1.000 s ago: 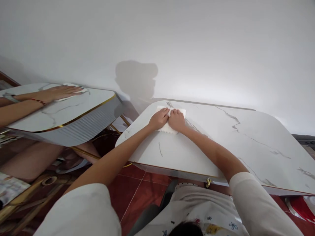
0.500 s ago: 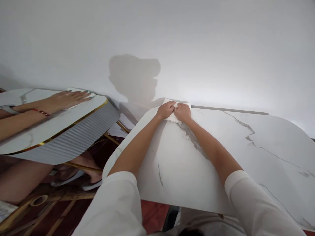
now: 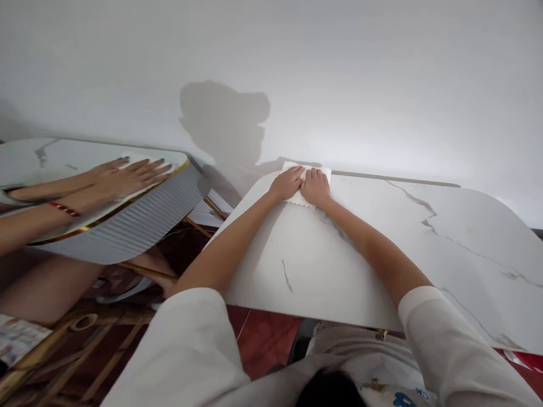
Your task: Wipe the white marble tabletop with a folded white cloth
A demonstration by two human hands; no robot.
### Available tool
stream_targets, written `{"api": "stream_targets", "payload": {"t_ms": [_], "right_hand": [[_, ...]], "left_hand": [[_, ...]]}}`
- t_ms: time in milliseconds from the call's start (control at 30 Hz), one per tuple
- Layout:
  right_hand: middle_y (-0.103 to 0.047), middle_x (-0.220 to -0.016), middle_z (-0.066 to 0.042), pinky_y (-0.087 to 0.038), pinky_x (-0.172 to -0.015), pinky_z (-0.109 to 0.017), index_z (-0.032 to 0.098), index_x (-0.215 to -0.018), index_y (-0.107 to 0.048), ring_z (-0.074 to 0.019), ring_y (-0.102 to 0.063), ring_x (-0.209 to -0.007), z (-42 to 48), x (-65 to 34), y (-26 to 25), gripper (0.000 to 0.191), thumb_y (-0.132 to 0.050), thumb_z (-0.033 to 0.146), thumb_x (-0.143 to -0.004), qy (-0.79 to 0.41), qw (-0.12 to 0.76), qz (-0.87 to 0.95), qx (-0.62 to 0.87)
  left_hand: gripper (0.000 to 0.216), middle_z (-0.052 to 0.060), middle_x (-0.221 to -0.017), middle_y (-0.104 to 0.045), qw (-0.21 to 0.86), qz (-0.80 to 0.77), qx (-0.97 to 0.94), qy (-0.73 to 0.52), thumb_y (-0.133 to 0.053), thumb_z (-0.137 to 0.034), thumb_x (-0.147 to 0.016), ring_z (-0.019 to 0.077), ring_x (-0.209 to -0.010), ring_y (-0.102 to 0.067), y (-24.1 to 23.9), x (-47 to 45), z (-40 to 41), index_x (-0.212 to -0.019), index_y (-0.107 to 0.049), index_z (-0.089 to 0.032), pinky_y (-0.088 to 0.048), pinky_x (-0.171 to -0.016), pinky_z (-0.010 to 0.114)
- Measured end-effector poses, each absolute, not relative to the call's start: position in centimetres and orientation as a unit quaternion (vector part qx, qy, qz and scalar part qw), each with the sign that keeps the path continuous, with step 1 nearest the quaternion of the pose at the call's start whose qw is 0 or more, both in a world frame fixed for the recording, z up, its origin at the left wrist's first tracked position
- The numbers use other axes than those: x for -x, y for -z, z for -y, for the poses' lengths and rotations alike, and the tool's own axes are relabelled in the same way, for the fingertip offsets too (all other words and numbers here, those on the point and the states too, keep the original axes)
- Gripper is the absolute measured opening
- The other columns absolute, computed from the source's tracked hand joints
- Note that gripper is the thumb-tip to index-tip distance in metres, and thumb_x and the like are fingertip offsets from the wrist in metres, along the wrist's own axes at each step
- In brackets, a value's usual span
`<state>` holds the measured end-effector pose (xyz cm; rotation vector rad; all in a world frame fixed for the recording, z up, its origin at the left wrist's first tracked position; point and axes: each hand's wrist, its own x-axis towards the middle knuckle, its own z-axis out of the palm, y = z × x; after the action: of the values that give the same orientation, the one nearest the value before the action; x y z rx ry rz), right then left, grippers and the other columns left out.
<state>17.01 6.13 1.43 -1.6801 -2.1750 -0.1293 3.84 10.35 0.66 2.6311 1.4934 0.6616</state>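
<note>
A white cloth [image 3: 292,199] with a scalloped edge lies at the back edge of a white marble-patterned table [image 3: 271,260], near its rounded left corner. My left hand [image 3: 287,183] presses down on the cloth, palm down with its fingers lying forward. Right beside it, my right hand [image 3: 315,185] rests on the same cloth, also palm down. The thumbs nearly meet in the middle. Cloth shows beyond the fingertips and below the palms; what lies under the hands is hidden.
At left, another person's hands [image 3: 131,178] press a white cloth on a second marble-topped table [image 3: 85,148] with a ribbed grey side [image 3: 139,226]. A pale wall [image 3: 382,85] stands directly behind both tables. A wooden slatted seat or frame [image 3: 80,345] is at lower left.
The view has shifted, showing more below my table's near edge. My hands and cloth stay at about the same spot on the table. The other person's hands have slid right, toward their table's rounded end.
</note>
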Motion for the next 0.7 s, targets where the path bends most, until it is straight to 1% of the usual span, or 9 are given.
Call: {"api": "stream_targets", "payload": {"t_ms": [100,233,367,533,600,700], "right_hand": [[-0.038,-0.147,-0.023,-0.023,-0.11,-0.045,-0.004,-0.138,-0.039,-0.0321,-0.032,-0.137,-2.9,-16.0,-1.2,0.052,-0.032,0.024,-0.095,0.032,0.185,0.77,0.61],[-0.034,-0.148,-0.025,-0.023,-0.111,-0.047,-0.008,-0.139,-0.037,-0.0333,-0.029,-0.139,1.9,-14.7,-1.3,0.056,-0.033,0.023,-0.093,0.033,0.182,0.794,0.579],[-0.033,-0.145,-0.031,-0.025,-0.11,-0.049,-0.014,-0.138,-0.033,-0.0366,-0.032,-0.137,7.2,-13.5,-1.9,0.059,-0.035,0.023,-0.093,0.026,0.152,0.821,0.55],[-0.037,-0.14,-0.037,-0.03,-0.105,-0.054,-0.018,-0.135,-0.034,-0.0417,-0.039,-0.131,13.6,-12.1,-2.3,0.061,-0.039,0.024,-0.091,0.039,0.116,0.831,0.543],[-0.038,-0.139,-0.037,-0.031,-0.104,-0.055,-0.018,-0.134,-0.036,-0.0416,-0.041,-0.13,15.3,-12.2,-2.3,0.06,-0.04,0.023,-0.091,0.038,0.113,0.836,0.535],[-0.04,-0.14,-0.032,-0.032,-0.105,-0.054,-0.012,-0.135,-0.04,-0.0394,-0.041,-0.131,16.8,-13.8,-2.5,0.057,-0.038,0.023,-0.09,0.034,0.108,0.843,0.526]], "left_hand": [[0.054,0.009,-0.147,-0.042,0.025,-0.47,-0.86,-0.2,-0.028,-0.025,-0.088,0.0193,-0.137,-0.036,-0.3,-2.5,-7.5,-0.139,-0.042,-0.011,-0.028,-0.114,0.034],[0.056,0.008,-0.149,-0.04,0.022,-0.442,-0.875,-0.198,-0.025,-0.03,-0.09,0.019,-0.139,-0.032,0.2,-0.4,-2.8,-0.141,-0.039,-0.011,-0.024,-0.117,0.035],[0.058,0.006,-0.15,-0.038,0.029,-0.457,-0.87,-0.182,-0.022,-0.038,-0.093,0.0205,-0.14,-0.031,0.3,1.4,2.8,-0.143,-0.037,-0.014,-0.024,-0.117,0.039],[0.06,0.005,-0.151,-0.036,0.038,-0.451,-0.877,-0.162,-0.019,-0.044,-0.094,0.0187,-0.14,-0.031,0.2,2.9,9.6,-0.145,-0.036,-0.016,-0.023,-0.118,0.038],[0.06,0.004,-0.152,-0.035,0.041,-0.459,-0.873,-0.158,-0.019,-0.043,-0.094,0.0188,-0.14,-0.03,0.1,2.7,11.5,-0.145,-0.035,-0.017,-0.023,-0.118,0.038],[0.059,0.005,-0.152,-0.035,0.041,-0.477,-0.864,-0.157,-0.021,-0.04,-0.093,0.0192,-0.141,-0.03,0.2,1.1,13.4,-0.145,-0.036,-0.016,-0.022,-0.118,0.037]]}}
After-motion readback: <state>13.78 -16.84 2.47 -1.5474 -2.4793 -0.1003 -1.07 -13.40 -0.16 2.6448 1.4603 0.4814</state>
